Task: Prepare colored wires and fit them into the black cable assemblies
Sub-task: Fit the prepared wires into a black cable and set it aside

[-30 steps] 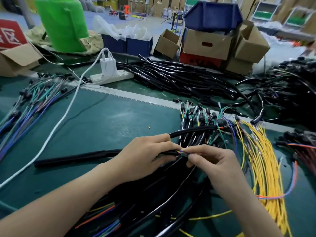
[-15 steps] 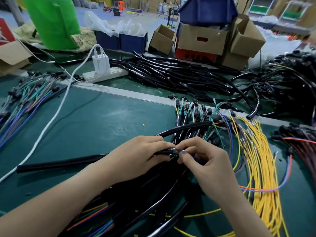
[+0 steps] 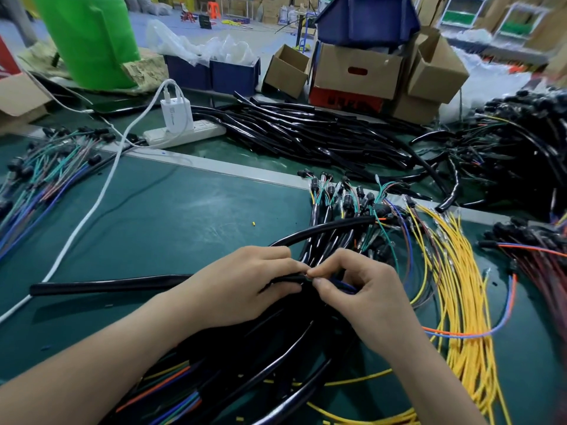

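Toward the counter's near edge lies the black cable sleeve, its open end gripped by the left hand. The right hand, pinching the coloured wires, has closed up against it. Insertion appears to be under way.

Bright even light, soft shadows, blurred warped edges

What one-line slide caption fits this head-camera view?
Left hand grips a black sleeve while the right hand pinches colored wires at its end, beside loose yellow wires.
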`<control>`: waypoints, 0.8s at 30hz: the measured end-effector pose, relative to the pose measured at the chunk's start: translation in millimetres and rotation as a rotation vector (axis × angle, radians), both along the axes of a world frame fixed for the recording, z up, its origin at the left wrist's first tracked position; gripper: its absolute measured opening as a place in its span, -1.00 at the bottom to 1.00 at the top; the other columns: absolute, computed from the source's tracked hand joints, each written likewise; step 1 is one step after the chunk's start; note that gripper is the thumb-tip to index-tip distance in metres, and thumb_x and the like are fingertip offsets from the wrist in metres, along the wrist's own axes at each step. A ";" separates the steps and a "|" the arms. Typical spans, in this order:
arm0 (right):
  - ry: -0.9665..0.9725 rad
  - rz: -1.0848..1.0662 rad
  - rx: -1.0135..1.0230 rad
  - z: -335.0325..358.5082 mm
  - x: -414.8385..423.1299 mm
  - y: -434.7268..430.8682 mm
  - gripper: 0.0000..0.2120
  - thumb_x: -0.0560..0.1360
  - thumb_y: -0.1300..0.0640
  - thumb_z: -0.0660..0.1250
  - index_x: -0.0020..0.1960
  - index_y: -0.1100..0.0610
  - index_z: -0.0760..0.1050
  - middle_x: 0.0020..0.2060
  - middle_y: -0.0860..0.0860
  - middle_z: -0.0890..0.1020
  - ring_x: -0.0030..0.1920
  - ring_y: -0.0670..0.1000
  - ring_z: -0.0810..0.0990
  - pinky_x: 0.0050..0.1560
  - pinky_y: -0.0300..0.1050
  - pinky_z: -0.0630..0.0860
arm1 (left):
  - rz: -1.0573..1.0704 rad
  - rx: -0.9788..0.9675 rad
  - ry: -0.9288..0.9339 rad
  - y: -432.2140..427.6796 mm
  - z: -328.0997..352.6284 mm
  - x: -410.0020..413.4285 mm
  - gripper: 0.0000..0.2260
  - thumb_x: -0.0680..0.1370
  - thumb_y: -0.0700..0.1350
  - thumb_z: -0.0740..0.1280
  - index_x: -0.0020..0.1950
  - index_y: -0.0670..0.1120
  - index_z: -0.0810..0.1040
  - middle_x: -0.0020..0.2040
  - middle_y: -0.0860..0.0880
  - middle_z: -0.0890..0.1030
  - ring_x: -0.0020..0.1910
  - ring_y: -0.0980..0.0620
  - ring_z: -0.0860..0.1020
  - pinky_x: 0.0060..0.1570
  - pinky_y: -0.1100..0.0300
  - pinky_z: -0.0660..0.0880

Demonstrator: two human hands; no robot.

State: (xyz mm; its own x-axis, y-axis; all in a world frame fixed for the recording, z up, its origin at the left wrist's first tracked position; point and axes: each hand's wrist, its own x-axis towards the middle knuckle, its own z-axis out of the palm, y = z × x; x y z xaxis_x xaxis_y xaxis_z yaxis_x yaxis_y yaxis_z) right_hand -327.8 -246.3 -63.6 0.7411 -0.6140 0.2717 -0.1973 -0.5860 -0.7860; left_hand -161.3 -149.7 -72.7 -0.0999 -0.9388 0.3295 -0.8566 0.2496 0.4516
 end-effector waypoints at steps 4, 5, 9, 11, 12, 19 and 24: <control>0.000 0.003 -0.025 0.5 -0.2 0.4 -0.86 0.37 0.26 0.47 -0.26 0.04 0.59 -0.44 -0.33 0.53 -0.41 -0.21 0.45 -0.35 -0.46 0.30 | 0.006 0.011 -0.012 0.7 1.3 -1.3 -0.75 0.56 -0.09 0.27 0.20 -0.11 0.58 -0.17 -0.03 0.53 -0.21 0.04 0.51 -0.18 0.22 0.44; -0.002 0.001 -0.033 0.1 -0.2 0.6 -0.86 0.37 0.26 0.47 -0.26 0.06 0.59 -0.42 -0.32 0.54 -0.37 -0.24 0.49 -0.33 -0.47 0.31 | 0.007 0.014 -0.019 0.8 2.0 -1.8 -0.74 0.56 -0.09 0.26 0.21 -0.11 0.57 -0.17 -0.03 0.53 -0.20 0.03 0.52 -0.17 0.18 0.46; 0.010 -0.010 -0.117 -0.9 1.0 1.7 -0.87 0.37 0.25 0.47 -0.27 0.09 0.55 -0.39 -0.20 0.55 -0.33 -0.22 0.51 -0.31 -0.45 0.30 | 0.024 0.009 -0.112 4.3 5.8 -6.3 -0.66 0.59 0.01 0.18 0.30 -0.05 0.53 -0.15 0.02 0.50 -0.20 0.05 0.48 -0.21 0.16 0.47; 0.029 -0.017 -0.164 -1.5 0.8 2.3 -0.84 0.38 0.23 0.45 -0.28 0.10 0.50 -0.43 -0.17 0.50 -0.35 -0.19 0.47 -0.34 -0.41 0.27 | 0.038 0.011 -0.145 6.1 7.9 -8.9 -0.60 0.58 0.05 0.11 0.32 -0.04 0.50 -0.13 0.04 0.50 -0.21 0.04 0.49 -0.25 0.13 0.49; 0.030 -0.016 -0.169 -1.7 0.2 2.2 -0.83 0.38 0.23 0.45 -0.29 0.10 0.47 -0.44 -0.18 0.48 -0.37 -0.17 0.46 -0.36 -0.40 0.26 | 0.037 0.014 -0.143 6.7 8.6 -10.2 -0.59 0.58 0.06 0.09 0.34 -0.04 0.49 -0.13 0.04 0.49 -0.21 0.03 0.49 -0.26 0.11 0.50; -0.039 0.002 -0.097 2.9 3.9 8.7 -0.90 0.32 0.22 0.20 -0.19 0.06 0.36 -0.35 -0.13 0.42 -0.40 -0.10 0.35 -0.33 -0.32 0.22 | 0.004 0.013 -0.156 7.2 13.8 -19.2 -0.64 0.60 -0.05 0.08 0.32 -0.11 0.47 -0.09 -0.03 0.48 -0.18 0.00 0.48 -0.16 0.11 0.48; -0.009 0.036 -0.244 2.7 10.5 28.0 -0.86 0.35 0.06 0.11 -0.09 0.01 0.27 -0.21 -0.12 0.35 -0.29 -0.08 0.37 -0.24 -0.05 0.35 | -0.019 0.028 -0.187 12.1 14.8 -26.5 -0.71 0.54 -0.09 0.08 0.06 -0.15 0.55 0.00 -0.05 0.57 -0.13 -0.05 0.57 -0.26 0.07 0.53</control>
State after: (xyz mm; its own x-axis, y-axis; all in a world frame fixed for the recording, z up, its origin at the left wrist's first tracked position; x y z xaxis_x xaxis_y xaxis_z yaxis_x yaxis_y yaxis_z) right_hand -317.3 -218.2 -60.9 0.7578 -0.5028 0.4158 -0.1666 -0.7653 -0.6218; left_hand -187.8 -137.7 -57.9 -0.1748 -0.9448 0.2770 -0.9216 0.2561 0.2918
